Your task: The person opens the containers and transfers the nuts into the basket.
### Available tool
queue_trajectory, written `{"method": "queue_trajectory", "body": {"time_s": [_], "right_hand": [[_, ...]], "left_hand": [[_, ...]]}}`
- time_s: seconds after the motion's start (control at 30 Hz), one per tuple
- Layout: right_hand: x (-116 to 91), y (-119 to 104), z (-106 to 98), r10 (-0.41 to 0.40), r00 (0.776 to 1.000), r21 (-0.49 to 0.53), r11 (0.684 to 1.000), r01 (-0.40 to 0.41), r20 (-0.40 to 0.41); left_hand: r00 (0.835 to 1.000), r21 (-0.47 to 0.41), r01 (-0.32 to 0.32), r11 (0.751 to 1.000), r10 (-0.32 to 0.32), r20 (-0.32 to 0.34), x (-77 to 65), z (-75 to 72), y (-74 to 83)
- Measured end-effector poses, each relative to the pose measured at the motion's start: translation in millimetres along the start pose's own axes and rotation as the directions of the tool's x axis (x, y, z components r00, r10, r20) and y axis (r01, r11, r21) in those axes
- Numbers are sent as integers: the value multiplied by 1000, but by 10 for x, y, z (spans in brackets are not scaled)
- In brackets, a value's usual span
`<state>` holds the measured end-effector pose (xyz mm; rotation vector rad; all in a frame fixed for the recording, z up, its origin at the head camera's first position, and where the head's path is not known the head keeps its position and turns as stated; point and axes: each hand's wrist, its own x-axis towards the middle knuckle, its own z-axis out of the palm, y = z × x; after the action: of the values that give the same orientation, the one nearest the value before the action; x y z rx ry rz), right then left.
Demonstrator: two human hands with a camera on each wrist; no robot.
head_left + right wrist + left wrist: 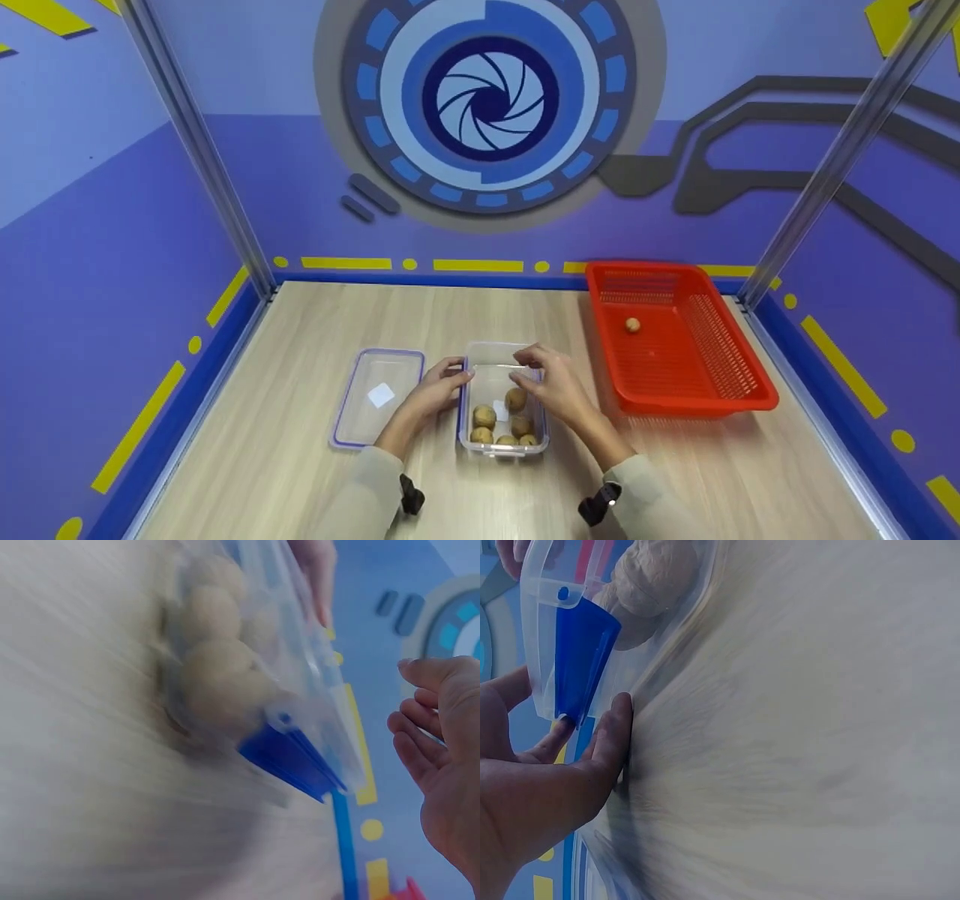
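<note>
A clear plastic food box [486, 375] stands uncovered on the table, its blue latches hanging at the sides. Several walnuts [516, 399] lie in its near half, and their wrinkled shells [654, 577] show through the wall in the left wrist view. My left hand [435, 388] holds the box's left side, thumb at the rim and fingers against the wall and latch [585, 652]. Over the right rim hovers my right hand [553, 382]; its thumb and loosely bent fingers are apart, with nothing between them in the right wrist view [450, 720].
To the left lies the box's clear lid [356, 405], with a blue edge and a white label. A red plastic basket [652, 367] stands at the right, holding one walnut [633, 325]. Patterned panels [270, 165] enclose the wooden table [247, 420] at the back and sides.
</note>
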<state>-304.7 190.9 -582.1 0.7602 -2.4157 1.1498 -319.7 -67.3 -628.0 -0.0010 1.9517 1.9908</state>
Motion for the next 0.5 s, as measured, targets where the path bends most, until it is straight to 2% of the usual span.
{"method": "queue_trajectory", "body": {"time_s": [0.13,0.33,0.5], "right_hand": [[-9,2,144,6,997,29,1000,-8,79],[-48,14,278,79,982,61,994,-90,169],[-66,-59,356,101,966,82,989,-124,239]], "left_hand": [[1000,11,0,1000,0,-1,6,5,5],[1000,-3,-15,1000,15,2,-11,9,12],[1000,15,-31,999,31,3,-25,-3,-13]]}}
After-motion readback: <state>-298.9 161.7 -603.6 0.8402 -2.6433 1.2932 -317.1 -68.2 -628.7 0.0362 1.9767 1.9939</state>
